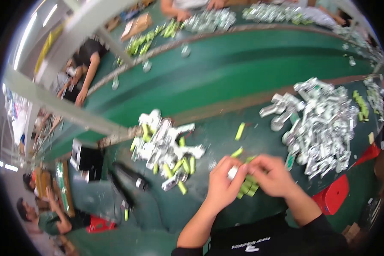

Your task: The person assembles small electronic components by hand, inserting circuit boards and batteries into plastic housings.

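Observation:
My left hand (224,182) is closed around a small white piece (232,172), most of it hidden by the fingers. My right hand (272,175) meets it at the fingertips in a pinch, and whatever those fingers hold is too blurred to make out. Just beneath both hands lie several short yellow-green sticks, like battery cells (248,187), on the dark green bench (209,141). Left of the hands spreads a pile of white and silver plastic-looking parts (158,141) mixed with more such sticks. To the right rises a larger heap of silvery, clear-looking parts (324,123).
Two black corded tools (132,176) and a black-and-white box (87,160) sit at the bench's left. A green conveyor belt (243,64) runs beyond, carrying a few small clear pieces. A red stool (333,194) stands at the right. Other people work across the belt and at the left.

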### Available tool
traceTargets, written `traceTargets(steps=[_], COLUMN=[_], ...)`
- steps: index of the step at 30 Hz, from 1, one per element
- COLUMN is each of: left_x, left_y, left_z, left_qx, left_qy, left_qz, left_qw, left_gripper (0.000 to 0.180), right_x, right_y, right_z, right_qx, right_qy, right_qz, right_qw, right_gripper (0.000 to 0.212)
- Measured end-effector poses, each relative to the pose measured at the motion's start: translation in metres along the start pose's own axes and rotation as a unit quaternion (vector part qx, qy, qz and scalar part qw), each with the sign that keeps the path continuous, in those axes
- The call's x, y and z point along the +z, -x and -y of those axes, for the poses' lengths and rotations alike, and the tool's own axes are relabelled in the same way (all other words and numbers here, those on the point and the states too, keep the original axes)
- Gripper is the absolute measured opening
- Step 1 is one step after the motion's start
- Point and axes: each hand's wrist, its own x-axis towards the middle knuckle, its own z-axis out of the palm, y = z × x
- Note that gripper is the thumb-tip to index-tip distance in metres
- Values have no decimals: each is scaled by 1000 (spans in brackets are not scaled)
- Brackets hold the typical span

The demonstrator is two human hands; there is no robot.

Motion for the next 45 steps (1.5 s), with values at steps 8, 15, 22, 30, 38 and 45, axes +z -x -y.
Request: traceTargets(steps=[8,15,22,30,38,45], left_x=[-12,-15,-11,-11,9,-30], left_y=[-17,-5,-3,-5,1,-7], left_z=[11,14,8,7,10,-11], left_qx=[-243,-258,-252,-238,-185,-173], left_qy=[513,446,404,392,298,185], left_qz=[-51,-53,-62,-82,-129,-42], left_qw=[822,855,877,885,928,966], left_gripper=[51,60,63,59,61,27], right_x=[15,45,49,47,46,22], right_y=[2,-3,-2,-9,-5,-17], right_z=[31,38,33,27,36,23], right_qx=[-102,-93,-96,-70,-66,-133], right_qy=[100,115,138,101,128,119], right_qz=[21,93,96,114,121,88], right_qw=[990,985,981,986,982,980], right_gripper=[7,9,9,5,10,15])
